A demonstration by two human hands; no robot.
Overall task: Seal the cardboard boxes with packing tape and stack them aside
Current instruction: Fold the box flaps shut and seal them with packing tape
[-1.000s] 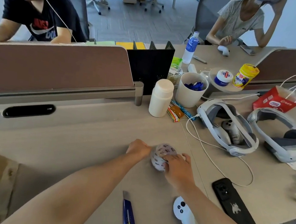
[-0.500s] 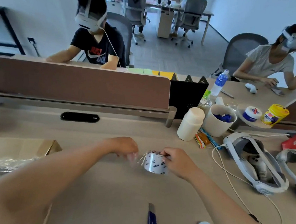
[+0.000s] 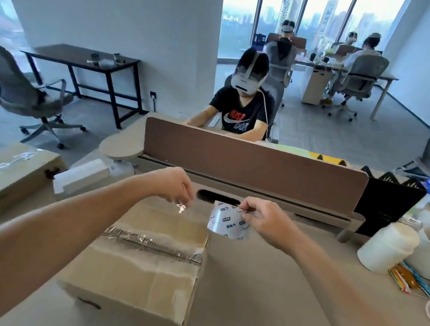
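Observation:
A cardboard box [image 3: 141, 269] lies on the desk right under my arms, with a strip of clear tape along its top seam. My right hand [image 3: 263, 221] grips a roll of packing tape [image 3: 228, 224] with blue print, held above the box's far right corner. My left hand [image 3: 174, 186] pinches the clear loose end of the tape [image 3: 181, 207] a short way left of the roll, over the box's far edge. A second box [image 3: 8, 175], taped on top, sits at the left edge of the desk.
A brown divider panel [image 3: 248, 163] runs across the back of the desk, with a person in a headset seated behind it. A white bottle [image 3: 388, 247], a white cup [image 3: 429, 254] and a black file holder [image 3: 387, 202] stand at the right. A white block [image 3: 85, 178] lies between the boxes.
My view has swung up and left. Both hands lifted the tape roll from the desk and carried it over the box; the left hand has drawn the tape end away from the roll.

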